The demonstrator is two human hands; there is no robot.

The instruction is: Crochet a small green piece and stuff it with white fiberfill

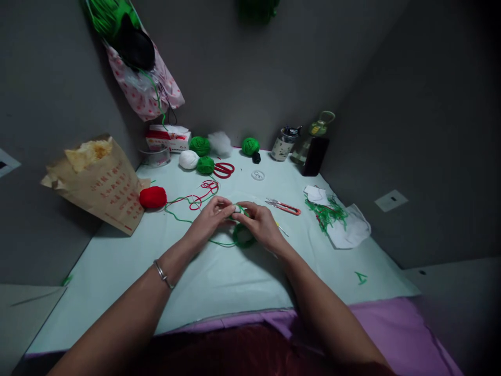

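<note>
My left hand (212,216) and my right hand (261,220) meet over the middle of the table. Between their fingertips they pinch a small green and white yarn piece (238,210), mostly covered by the fingers. Just beneath hangs or lies a green yarn ring (243,236); I cannot tell whether it is joined to the piece. Green yarn trails from there to the left, near a tangle of red yarn (209,187) and a red yarn ball (153,197). Orange thread snips (285,207) lie right of my right hand.
Red-handled scissors (224,170), green yarn balls (200,145) and a white ball (188,160) sit at the back. A paper bag (105,183) leans at left. A pen cup (283,144), bottle (305,146) and phone (315,156) stand back right, with green yarn scraps (326,213) in front.
</note>
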